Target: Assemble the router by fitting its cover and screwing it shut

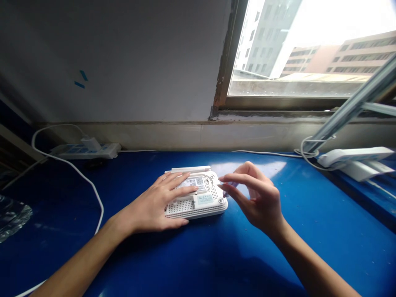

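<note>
A white Wi-Fi router lies underside up on the blue table, showing vent holes, printed labels and round corner feet. Its white antenna runs along the far side. My left hand holds the router's left part, fingers spread over the underside and thumb along the near edge. At the right end, my right hand is closed in a pinch, thumb and index fingertip close together at the router's edge. Something small, thin and pale shows between these fingertips, too small to name.
A white power strip with a plugged-in adapter stands at the back left, its white cable looping forward. Another power strip with plugs sits at right, beside a slanted metal bar. Clear crinkled plastic lies at far left.
</note>
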Tool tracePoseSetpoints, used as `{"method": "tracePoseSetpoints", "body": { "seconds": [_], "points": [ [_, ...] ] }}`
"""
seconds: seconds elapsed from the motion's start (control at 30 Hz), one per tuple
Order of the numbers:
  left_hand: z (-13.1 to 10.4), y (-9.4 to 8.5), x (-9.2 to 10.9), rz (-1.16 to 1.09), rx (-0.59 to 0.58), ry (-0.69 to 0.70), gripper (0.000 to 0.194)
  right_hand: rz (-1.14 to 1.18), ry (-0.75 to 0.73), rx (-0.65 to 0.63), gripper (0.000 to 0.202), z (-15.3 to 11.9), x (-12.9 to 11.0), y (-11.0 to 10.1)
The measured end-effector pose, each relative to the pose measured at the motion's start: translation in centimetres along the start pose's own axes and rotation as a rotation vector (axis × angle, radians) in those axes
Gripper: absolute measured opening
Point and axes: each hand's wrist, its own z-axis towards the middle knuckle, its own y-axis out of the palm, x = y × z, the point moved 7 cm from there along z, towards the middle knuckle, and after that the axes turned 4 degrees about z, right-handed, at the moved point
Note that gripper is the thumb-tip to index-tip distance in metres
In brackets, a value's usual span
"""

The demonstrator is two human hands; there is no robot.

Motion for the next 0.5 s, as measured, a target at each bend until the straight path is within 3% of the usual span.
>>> {"method": "tracePoseSetpoints", "body": {
  "seconds": [0.1, 0.27, 0.5],
  "points": [
    [0.1, 0.0, -0.1, -0.001, 0.005, 0.0, 0.085, -0.004, -0.011, -0.011, 0.031, 0.0, 0.0, 0.0],
    [0.1, 0.1, 0.0, 0.006, 0.007, 0.008, 0.085, 0.157, 0.036, -0.159, 0.048, 0.0, 0.4, 0.8],
    [0.0, 0.0, 0.0, 0.006, 0.0, 0.001, 0.083, 0.067, 0.061, 0.017, 0.026, 0.0, 1.0, -0.4]
  ]
}}
